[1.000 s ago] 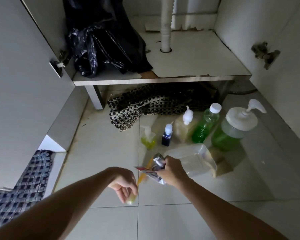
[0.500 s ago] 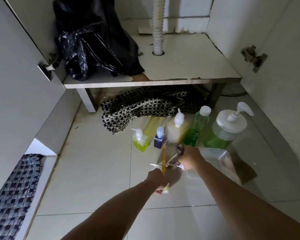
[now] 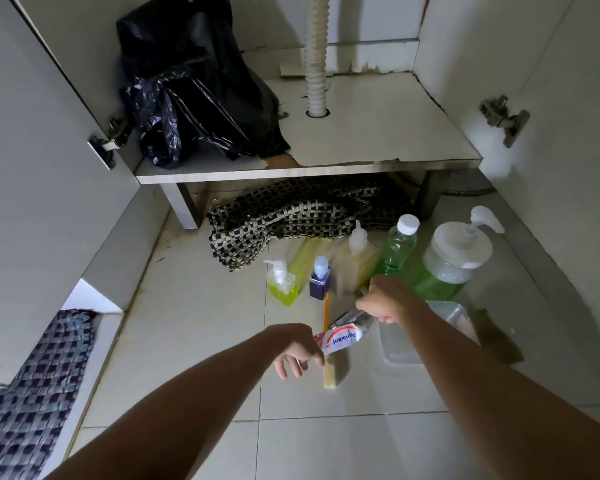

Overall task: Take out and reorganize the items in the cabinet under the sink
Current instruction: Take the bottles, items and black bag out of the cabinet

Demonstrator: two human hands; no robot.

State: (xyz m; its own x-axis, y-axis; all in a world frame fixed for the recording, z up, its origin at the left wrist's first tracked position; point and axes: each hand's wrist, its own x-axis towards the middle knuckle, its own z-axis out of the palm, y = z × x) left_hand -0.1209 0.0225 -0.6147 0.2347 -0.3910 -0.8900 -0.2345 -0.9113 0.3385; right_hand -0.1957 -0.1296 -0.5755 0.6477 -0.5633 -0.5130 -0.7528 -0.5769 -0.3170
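Here, in the head view, the right hand gripped the crimped end of a toothpaste tube together with something metallic that could not be made out, while the left hand pinched a yellow toothbrush near its lower end, the remaining fingers loosely spread. Both were held low over the floor in front of the cabinet shelf. The likely trouble was the cramped row just behind: a swing of either hand could topple the small blue bottle or the yellow pump bottle, both light and narrow. The tube, held by one end only, might also slip. It looked white with red and blue print, partly squeezed and bent. On the shelf's left corner sat a black bag; a clear container lay beside the right forearm.
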